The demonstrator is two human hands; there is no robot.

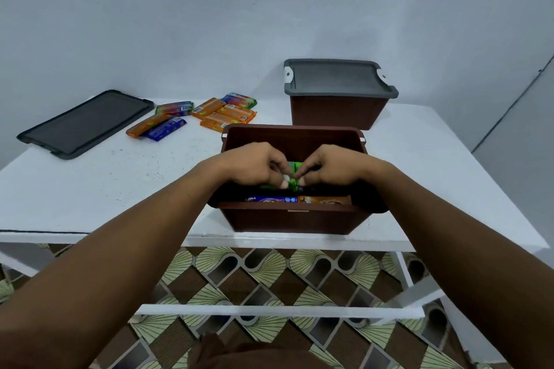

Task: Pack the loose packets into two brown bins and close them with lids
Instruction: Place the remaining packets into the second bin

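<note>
An open brown bin (292, 219) stands at the table's front edge. Both hands reach into it. My left hand (254, 163) and my right hand (332, 166) pinch a green packet (295, 167) between them inside the bin. A blue packet (269, 199) and an orange packet (325, 200) lie against the bin's near wall. Several loose packets (223, 114), orange, blue and multicoloured, lie on the table behind and to the left. A second brown bin (337, 111) stands at the back right with a grey lid (337, 76) on it.
A loose dark grey lid (87, 123) lies flat at the table's back left. The white table (75, 189) stands against a pale wall. Patterned floor shows below the table's white frame rails (278, 310).
</note>
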